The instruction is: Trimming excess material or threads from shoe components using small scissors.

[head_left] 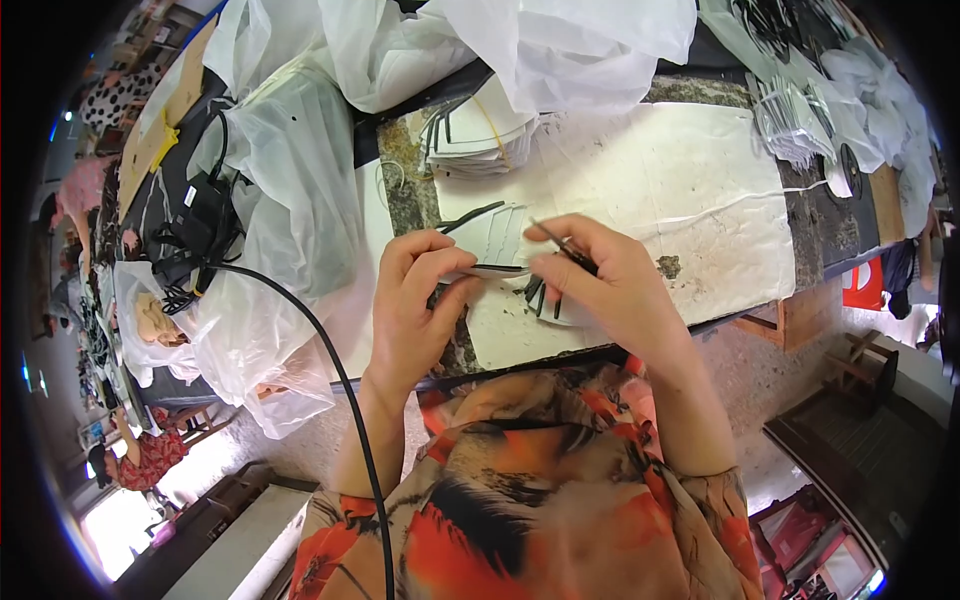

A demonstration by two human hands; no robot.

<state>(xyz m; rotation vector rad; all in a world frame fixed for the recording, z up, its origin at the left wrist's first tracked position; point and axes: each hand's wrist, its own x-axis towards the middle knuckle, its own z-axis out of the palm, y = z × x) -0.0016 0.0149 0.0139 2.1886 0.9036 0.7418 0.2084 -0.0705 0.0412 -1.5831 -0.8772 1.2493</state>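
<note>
My left hand [425, 285] pinches a white flat piece [500, 232] at its near edge, where a black strip [497, 268] runs between the fingertips and the right hand. Another black strip [475, 215] sticks out from the piece's far left side. In my right hand [605, 280] is a slim dark metal tool [552, 238], its tip pointing toward the white piece; the fingers hide most of it. Below that hand lie more white pieces with black strips [540, 297], partly covered by it.
A banded stack of white pieces [480, 135] lies at the far side of the white work sheet [690, 190]. Another bundle [795, 120] is at the far right. Plastic bags [300, 180] crowd the left and back. A black cable [320, 325] hangs past my left forearm.
</note>
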